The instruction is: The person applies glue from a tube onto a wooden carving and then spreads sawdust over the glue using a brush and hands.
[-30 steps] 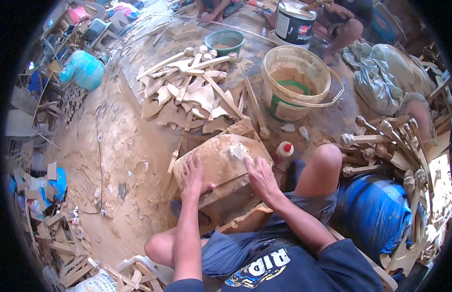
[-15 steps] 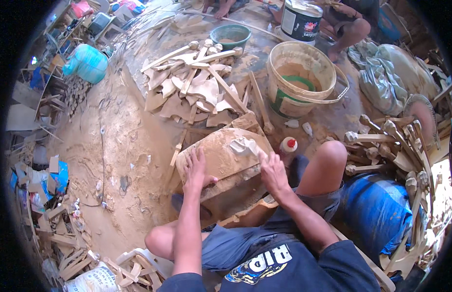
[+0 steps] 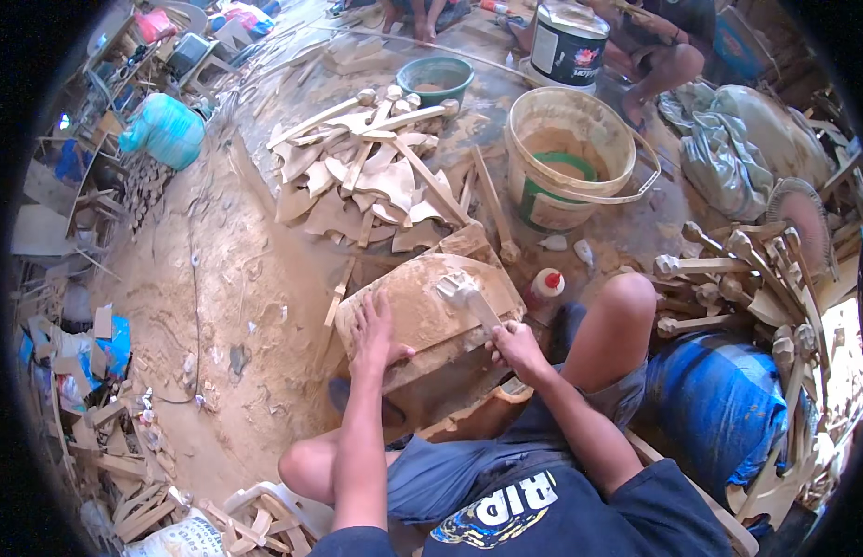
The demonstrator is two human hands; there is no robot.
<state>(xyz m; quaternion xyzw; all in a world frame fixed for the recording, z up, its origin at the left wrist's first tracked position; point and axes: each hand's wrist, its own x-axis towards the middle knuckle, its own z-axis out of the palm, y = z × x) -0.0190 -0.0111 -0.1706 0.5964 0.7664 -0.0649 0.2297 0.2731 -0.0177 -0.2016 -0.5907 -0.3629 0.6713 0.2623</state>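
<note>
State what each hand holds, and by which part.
Right hand grips a flat spatula by its near end; left hand holds nothing, resting on the board.

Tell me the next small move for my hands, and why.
Perhaps draw the flat tool through the pale paste: your right hand grips it, its far end is at the paste, and your left hand lies spread on the dusty board.

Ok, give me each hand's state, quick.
Left hand: open, fingers spread, resting on the board.
Right hand: closed, holding a flat tool.
</note>
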